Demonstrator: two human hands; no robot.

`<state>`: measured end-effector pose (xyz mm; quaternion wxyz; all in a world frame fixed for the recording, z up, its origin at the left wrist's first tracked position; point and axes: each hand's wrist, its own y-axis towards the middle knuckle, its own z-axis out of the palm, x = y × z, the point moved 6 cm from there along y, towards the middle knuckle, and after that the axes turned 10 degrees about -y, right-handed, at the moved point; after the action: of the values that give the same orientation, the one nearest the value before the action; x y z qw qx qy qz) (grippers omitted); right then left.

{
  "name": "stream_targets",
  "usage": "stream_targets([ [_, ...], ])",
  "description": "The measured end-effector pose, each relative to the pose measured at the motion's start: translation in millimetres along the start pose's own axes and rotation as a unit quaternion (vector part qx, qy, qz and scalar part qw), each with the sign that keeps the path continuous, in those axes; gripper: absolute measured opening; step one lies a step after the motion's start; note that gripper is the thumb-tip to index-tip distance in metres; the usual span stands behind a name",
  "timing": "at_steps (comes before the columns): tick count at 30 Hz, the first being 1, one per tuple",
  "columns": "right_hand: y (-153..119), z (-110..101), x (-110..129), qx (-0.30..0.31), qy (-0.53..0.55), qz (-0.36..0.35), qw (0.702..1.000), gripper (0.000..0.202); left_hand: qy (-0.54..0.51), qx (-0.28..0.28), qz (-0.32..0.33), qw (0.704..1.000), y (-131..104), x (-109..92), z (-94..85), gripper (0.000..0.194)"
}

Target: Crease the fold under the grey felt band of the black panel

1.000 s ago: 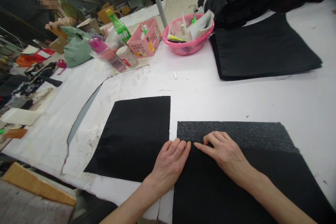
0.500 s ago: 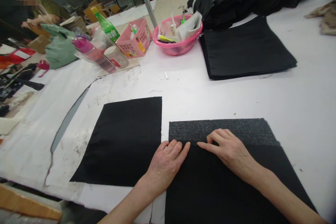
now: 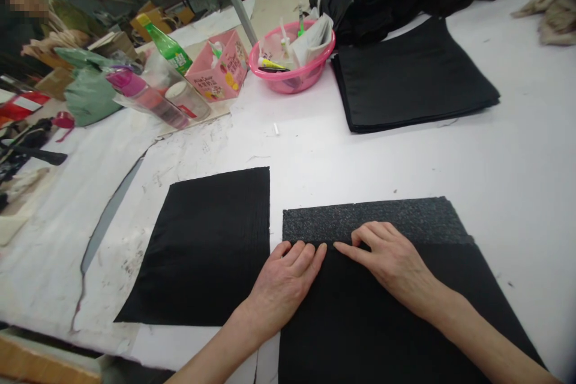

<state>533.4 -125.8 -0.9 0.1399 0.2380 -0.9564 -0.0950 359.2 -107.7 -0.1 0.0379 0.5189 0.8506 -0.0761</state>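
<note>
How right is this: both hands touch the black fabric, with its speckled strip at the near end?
Wrong end: the head view shows the speckled grey strip along the far end of the black fabric, which your left hand and right hand touch.

From the wearer's head, at the near side of the white counter [image 3: 315, 162], the single camera looks forward and down, close above the black cloth [image 3: 360, 324] at bottom right, with the pink basin [image 3: 297, 83] farther off near the top.
</note>
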Motion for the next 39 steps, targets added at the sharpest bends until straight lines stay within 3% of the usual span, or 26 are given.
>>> stream_targets([
  [12,-20.8,-9.2,-21.2,-0.004,0.0,-0.003,1.0,0.034,-0.034,0.009,0.03,0.999,13.7,-4.3,0.0,0.048],
  [18,-23.0,-11.6,-19.9,-0.009,-0.008,0.006,1.0,0.032,-0.018,0.035,0.033,0.999,18.1,-7.8,0.8,0.053],
  [28,-22.6,-14.3,-13.6,-0.004,-0.026,0.007,1.0,0.028,0.01,0.032,0.065,0.997,31.2,-21.1,-0.5,0.047],
  [39,-47.7,-25.4,-42.8,-0.012,-0.008,0.026,1.0,0.033,-0.008,0.039,0.071,0.997,45.2,-28.2,-0.3,0.05],
])
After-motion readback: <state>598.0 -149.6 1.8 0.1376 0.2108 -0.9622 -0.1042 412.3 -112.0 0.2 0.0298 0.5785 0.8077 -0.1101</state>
